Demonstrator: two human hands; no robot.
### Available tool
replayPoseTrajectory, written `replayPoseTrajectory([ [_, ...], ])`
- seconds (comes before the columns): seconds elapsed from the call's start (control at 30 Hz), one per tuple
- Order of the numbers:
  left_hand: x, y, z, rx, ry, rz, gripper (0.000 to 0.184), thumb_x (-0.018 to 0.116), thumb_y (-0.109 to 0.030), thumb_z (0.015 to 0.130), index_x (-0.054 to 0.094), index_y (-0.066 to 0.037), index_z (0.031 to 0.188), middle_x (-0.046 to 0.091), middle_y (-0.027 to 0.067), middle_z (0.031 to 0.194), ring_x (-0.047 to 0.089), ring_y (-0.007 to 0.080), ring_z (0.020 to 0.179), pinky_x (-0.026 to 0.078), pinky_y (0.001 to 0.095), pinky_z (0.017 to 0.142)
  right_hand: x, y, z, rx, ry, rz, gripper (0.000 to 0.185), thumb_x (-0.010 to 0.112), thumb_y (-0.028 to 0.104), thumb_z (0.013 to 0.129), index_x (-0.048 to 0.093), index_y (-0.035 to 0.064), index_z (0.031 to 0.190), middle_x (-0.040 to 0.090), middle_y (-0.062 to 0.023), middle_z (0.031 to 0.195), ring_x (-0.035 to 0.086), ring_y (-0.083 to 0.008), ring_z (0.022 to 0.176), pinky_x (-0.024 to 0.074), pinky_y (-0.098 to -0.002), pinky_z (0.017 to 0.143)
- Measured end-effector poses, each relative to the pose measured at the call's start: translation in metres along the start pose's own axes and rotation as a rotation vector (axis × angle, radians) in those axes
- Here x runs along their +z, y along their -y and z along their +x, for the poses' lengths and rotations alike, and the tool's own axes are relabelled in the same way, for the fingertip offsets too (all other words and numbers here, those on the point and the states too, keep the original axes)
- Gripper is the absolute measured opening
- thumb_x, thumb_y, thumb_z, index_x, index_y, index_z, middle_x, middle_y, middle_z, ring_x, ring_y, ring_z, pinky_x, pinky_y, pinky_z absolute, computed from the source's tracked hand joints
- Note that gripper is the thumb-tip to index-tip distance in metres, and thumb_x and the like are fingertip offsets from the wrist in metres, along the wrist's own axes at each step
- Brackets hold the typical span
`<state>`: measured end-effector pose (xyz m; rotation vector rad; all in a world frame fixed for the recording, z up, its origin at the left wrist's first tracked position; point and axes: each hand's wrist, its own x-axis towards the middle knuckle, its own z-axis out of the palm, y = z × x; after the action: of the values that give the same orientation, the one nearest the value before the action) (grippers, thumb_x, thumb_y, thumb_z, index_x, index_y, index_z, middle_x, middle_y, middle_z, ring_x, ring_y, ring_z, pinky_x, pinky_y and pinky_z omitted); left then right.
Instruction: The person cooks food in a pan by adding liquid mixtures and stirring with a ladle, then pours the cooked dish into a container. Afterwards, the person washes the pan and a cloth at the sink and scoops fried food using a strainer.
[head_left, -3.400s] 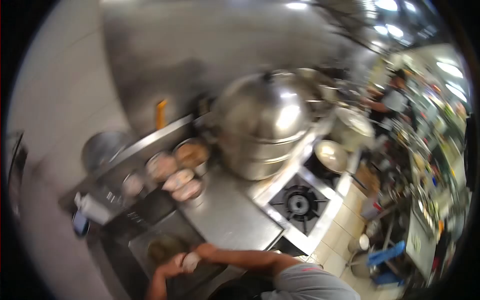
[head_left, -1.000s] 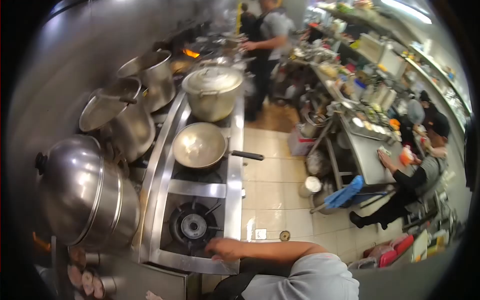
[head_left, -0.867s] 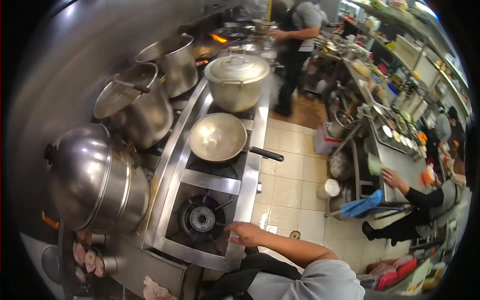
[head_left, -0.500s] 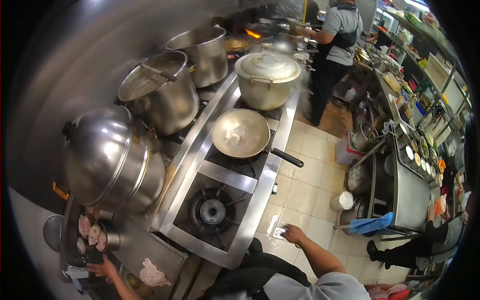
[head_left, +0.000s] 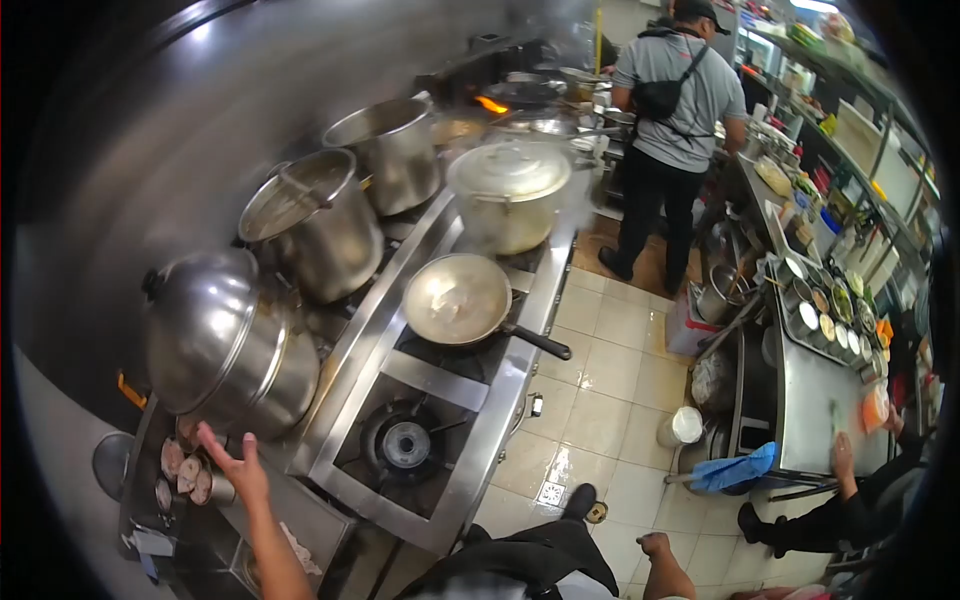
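Observation:
My left hand [head_left: 236,470], fingers spread and holding nothing, reaches up in front of the lower side of a large domed steel pot [head_left: 230,345]. Beside it, pale pieces of meat or fish [head_left: 187,472] fill small steel containers. My right hand [head_left: 655,543] hangs low over the tiled floor, its fingers curled in, with no object showing in it. On the stove ahead sits a wide pan [head_left: 457,300] with a black handle, its inside wet and shiny. A bare burner [head_left: 406,445] is nearer to me.
Two tall steel stockpots [head_left: 312,225] and a lidded aluminium pot [head_left: 508,195] stand along the stove [head_left: 430,375]. One co-worker [head_left: 672,110] stands at the far end, near a flame. Another person's hand [head_left: 845,460] is at the right-hand counter. A white bucket [head_left: 680,427] stands on the floor.
My left hand has risen from beside the meat containers towards the domed pot. My right hand has moved lower and to the right. The far co-worker shows more fully as my view shifts.

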<state>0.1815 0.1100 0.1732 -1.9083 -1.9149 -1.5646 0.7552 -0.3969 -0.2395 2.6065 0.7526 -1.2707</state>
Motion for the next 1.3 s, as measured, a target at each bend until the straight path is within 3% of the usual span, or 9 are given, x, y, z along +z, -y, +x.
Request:
replayPoseTrajectory([
  [0.2, 0.123, -0.197, -0.104, -0.012, 0.579, -0.426, 0.06, 0.06, -0.015, 0.081, 0.039, -0.007, 0.137, 0.021, 0.0073, 0.151, 0.028, 0.0277, 0.135, 0.026, 0.0501, 0.104, -0.026, -0.051, 0.076, -0.261, -0.242, -0.052, 0.035, 0.053, 0.042, 0.081, 0.071, 0.0121, 0.085, 0.067, -0.0108, 0.096, 0.061, -0.0311, 0.096, 0.0477, -0.0405, 0.084],
  [0.37, 0.244, -0.347, -0.227, 0.126, 1.217, -0.393, 0.055, 0.07, -0.021, 0.079, 0.049, -0.007, 0.128, 0.035, 0.0162, 0.143, 0.034, 0.0289, 0.132, 0.036, 0.0377, 0.1, -0.051, -0.121, 0.178, 0.341, -0.473, 0.87, 0.054, 0.071, 0.032, 0.073, 0.056, 0.0105, 0.12, 0.066, -0.01, 0.093, 0.059, -0.0247, 0.067, 0.0484, -0.0383, 0.059],
  [0.43, 0.286, -0.393, -0.281, 0.393, 1.448, -0.345, 0.057, 0.068, -0.027, 0.081, 0.047, -0.012, 0.131, 0.033, 0.0199, 0.143, 0.029, 0.0328, 0.134, 0.027, 0.0415, 0.108, -0.103, -0.138, 0.203, 0.624, -0.927, 1.387, 0.062, 0.069, 0.036, 0.075, 0.052, 0.0005, 0.123, 0.05, -0.0156, 0.13, 0.048, -0.0276, 0.12, 0.0383, -0.037, 0.1],
  [0.57, 0.353, -0.471, -0.39, 0.628, 1.823, -0.468, 0.049, 0.064, -0.026, 0.085, 0.048, -0.008, 0.128, 0.041, 0.0166, 0.138, 0.038, 0.0287, 0.129, 0.03, 0.0371, 0.107, -0.2, -0.157, 0.171, 0.436, -0.693, 1.83, 0.017, 0.055, 0.026, 0.084, 0.06, 0.0096, 0.082, 0.064, -0.0069, 0.07, 0.058, -0.0206, 0.052, 0.048, -0.0351, 0.044],
  [0.63, 0.378, -0.512, -0.435, 0.671, 1.96, -0.587, 0.047, 0.064, -0.026, 0.085, 0.051, -0.009, 0.126, 0.046, 0.0135, 0.134, 0.042, 0.0263, 0.126, 0.032, 0.0353, 0.106, -0.184, -0.158, 0.179, 0.237, -0.633, 1.787, 0.024, 0.051, 0.03, 0.084, 0.06, 0.0074, 0.086, 0.066, -0.0097, 0.075, 0.064, -0.0226, 0.062, 0.0465, -0.0325, 0.045],
  [0.77, 0.413, -0.567, -0.524, 0.675, 2.082, -0.639, 0.051, 0.053, -0.042, 0.089, 0.052, -0.004, 0.124, 0.053, 0.017, 0.127, 0.049, 0.0302, 0.119, 0.035, 0.0365, 0.103, -0.279, -0.057, 0.049, -0.081, -0.063, 2.577, 0.023, 0.048, 0.025, 0.084, 0.059, 0.0055, 0.092, 0.064, -0.0107, 0.084, 0.061, -0.021, 0.069, 0.0489, -0.0353, 0.06],
  [0.93, 0.458, -0.563, -0.607, 0.405, 2.238, -0.499, 0.05, 0.053, -0.038, 0.089, 0.05, -0.008, 0.128, 0.054, 0.0157, 0.126, 0.051, 0.0283, 0.117, 0.038, 0.0324, 0.099, -0.276, -0.104, 0.123, -0.296, -0.012, 2.455, 0.024, 0.043, 0.033, 0.095, 0.053, 0.0119, 0.097, 0.06, -0.011, 0.078, 0.058, -0.0253, 0.071, 0.0511, -0.0336, 0.061],
  [1.1, 0.524, -0.606, -0.54, 1.159, 2.468, -0.291, 0.047, 0.053, -0.033, 0.088, 0.052, -0.003, 0.125, 0.06, 0.0168, 0.116, 0.057, 0.0273, 0.108, 0.042, 0.0334, 0.094, -0.337, -0.084, 0.126, -0.066, -0.044, 2.304, 0.021, 0.045, 0.031, 0.094, 0.053, 0.011, 0.094, 0.057, -0.0085, 0.072, 0.053, -0.0221, 0.06, 0.0463, -0.0324, 0.052],
  [1.3, 0.659, -0.587, -0.403, 0.292, 1.927, -0.655, 0.041, 0.056, -0.026, 0.084, 0.058, 0.0, 0.115, 0.062, 0.0164, 0.114, 0.059, 0.0241, 0.105, 0.045, 0.0338, 0.089, -0.432, -0.021, 0.16, 0.111, -0.047, 2.105, 0.019, 0.049, 0.028, 0.092, 0.052, 0.01, 0.09, 0.054, -0.0055, 0.064, 0.047, -0.0182, 0.047, 0.0406, -0.0311, 0.042],
])
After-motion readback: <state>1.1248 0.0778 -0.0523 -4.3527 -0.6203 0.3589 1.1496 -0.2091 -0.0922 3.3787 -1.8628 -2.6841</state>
